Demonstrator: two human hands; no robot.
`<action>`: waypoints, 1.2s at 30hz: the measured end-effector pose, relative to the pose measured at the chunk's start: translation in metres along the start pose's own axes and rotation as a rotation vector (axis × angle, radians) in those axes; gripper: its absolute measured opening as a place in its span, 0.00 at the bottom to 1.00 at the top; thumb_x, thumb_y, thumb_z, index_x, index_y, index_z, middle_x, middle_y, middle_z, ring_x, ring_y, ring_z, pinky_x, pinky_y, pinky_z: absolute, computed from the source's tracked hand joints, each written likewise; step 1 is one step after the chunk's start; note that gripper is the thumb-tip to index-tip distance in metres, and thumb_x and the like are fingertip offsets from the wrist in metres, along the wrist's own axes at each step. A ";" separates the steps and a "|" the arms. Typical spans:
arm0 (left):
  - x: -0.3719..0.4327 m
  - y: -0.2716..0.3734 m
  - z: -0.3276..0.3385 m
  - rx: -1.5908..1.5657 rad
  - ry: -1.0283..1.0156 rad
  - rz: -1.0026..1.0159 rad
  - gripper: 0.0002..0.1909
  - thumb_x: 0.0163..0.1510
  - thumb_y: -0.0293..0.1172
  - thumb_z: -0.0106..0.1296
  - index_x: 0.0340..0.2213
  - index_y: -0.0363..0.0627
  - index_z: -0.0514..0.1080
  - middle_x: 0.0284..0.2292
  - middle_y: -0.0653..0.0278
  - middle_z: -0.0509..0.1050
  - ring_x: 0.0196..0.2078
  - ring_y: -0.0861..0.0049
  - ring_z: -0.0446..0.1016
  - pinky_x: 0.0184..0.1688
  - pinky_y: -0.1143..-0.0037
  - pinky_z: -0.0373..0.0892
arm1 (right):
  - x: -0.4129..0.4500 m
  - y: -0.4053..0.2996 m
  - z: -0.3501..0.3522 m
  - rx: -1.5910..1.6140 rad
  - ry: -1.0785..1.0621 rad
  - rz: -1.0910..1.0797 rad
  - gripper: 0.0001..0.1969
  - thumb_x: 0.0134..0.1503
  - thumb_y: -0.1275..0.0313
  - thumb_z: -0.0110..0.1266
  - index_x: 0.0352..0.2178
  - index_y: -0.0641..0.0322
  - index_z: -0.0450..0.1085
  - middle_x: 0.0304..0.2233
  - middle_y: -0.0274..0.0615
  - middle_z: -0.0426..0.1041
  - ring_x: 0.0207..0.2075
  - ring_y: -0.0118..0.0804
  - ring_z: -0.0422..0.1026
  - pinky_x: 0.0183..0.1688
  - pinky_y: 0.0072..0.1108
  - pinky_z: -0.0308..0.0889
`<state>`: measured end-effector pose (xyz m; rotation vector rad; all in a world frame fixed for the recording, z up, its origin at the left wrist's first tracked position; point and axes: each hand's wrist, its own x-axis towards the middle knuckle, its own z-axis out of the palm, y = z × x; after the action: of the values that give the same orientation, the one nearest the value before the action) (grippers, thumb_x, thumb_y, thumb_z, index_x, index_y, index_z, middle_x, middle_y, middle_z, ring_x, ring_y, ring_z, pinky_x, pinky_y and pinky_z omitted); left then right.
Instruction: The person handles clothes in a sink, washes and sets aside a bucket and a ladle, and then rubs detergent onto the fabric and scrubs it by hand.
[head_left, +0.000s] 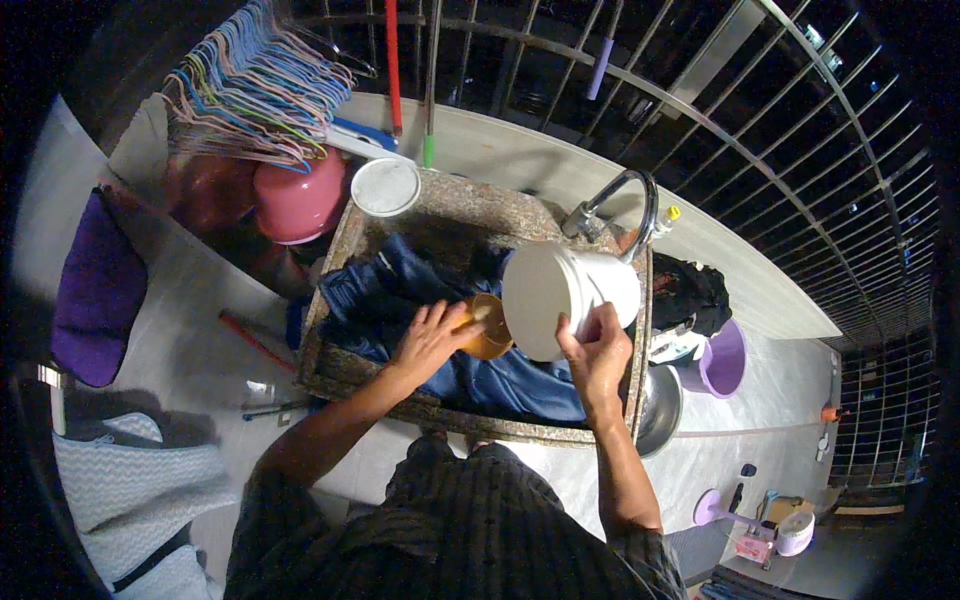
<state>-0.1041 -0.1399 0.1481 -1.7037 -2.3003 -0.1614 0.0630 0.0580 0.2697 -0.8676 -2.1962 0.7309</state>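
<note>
My right hand (600, 352) grips the rim of a white plastic bucket (536, 300), tilted on its side above the stone sink (480, 202). My left hand (435, 337) holds an orange-brown bowl (491, 337) by its side, close to the bucket's left edge. Beneath both lie dark blue garments (480, 382) in the sink basin. A curved chrome faucet (645, 202) stands at the back right corner, behind the bucket. On the back left corner rests a round whitish lid or shallow container (385, 187).
Many plastic hangers (255, 90) hang at the upper left above a pink basin (300, 191). Right of the sink are dark clothes (694, 296), a purple bucket (724, 360) and a metal basin (660, 412). A wall with metal bars (712, 127) runs behind.
</note>
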 end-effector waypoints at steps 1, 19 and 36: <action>0.005 0.002 0.004 0.002 0.002 -0.002 0.26 0.55 0.36 0.49 0.56 0.66 0.67 0.52 0.62 0.67 0.54 0.59 0.66 0.55 0.60 0.64 | 0.000 -0.007 0.004 0.032 -0.004 0.011 0.20 0.47 0.67 0.69 0.23 0.65 0.61 0.15 0.38 0.62 0.18 0.27 0.59 0.22 0.22 0.60; 0.011 -0.018 0.019 0.029 0.015 -0.081 0.12 0.54 0.37 0.49 0.39 0.62 0.78 0.54 0.58 0.67 0.58 0.55 0.63 0.58 0.55 0.58 | 0.016 -0.030 0.039 -0.240 -0.056 -0.525 0.22 0.38 0.62 0.71 0.30 0.61 0.68 0.26 0.42 0.74 0.27 0.47 0.75 0.29 0.33 0.70; -0.020 -0.025 0.006 -0.473 0.160 -0.213 0.22 0.53 0.31 0.52 0.51 0.62 0.72 0.52 0.58 0.65 0.54 0.56 0.66 0.56 0.59 0.63 | 0.155 0.102 0.185 0.777 0.001 0.421 0.14 0.59 0.64 0.60 0.31 0.61 0.64 0.24 0.39 0.71 0.23 0.30 0.73 0.27 0.23 0.75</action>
<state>-0.1239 -0.1642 0.1381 -1.5560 -2.4458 -0.9139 -0.1231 0.1900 0.1405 -0.8928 -1.5060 1.6321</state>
